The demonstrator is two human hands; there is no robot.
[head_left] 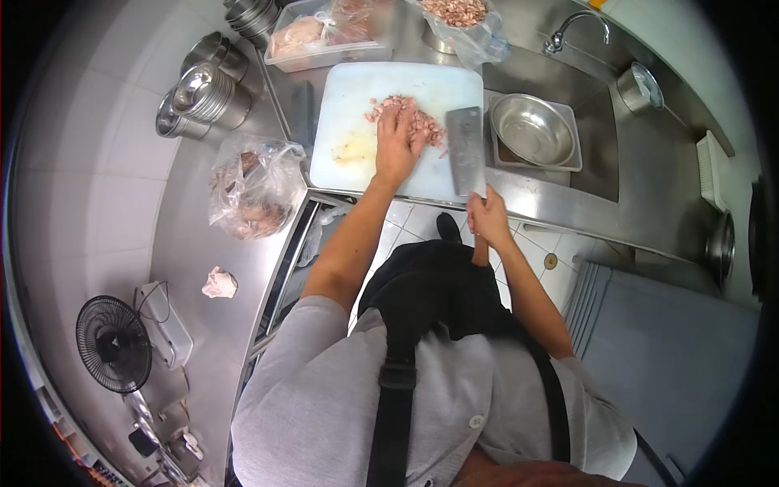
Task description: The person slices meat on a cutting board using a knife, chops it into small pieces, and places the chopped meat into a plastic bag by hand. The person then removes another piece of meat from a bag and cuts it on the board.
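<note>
A white cutting board [349, 97] lies on the steel counter with a heap of chopped raw meat [426, 130] on it. My left hand [395, 150] rests on the heap, its fingers stretched forward over the meat, and the fingertips are partly lost among the pieces. In my right hand [487, 213] is the wooden handle of a cleaver [465, 150]. The wide blade lies over the right part of the board, close to the meat. Yellowish wet residue [355, 150] marks the board left of my left hand.
Right of the board, a metal bowl [533, 130] sits in a plastic tub by the sink. Behind stand a plastic bin of bagged meat [324, 53] and a bag of chopped meat [454, 12]. Another meat bag [256, 187], stacked metal pots [211, 93] and a fan [114, 343] are at left.
</note>
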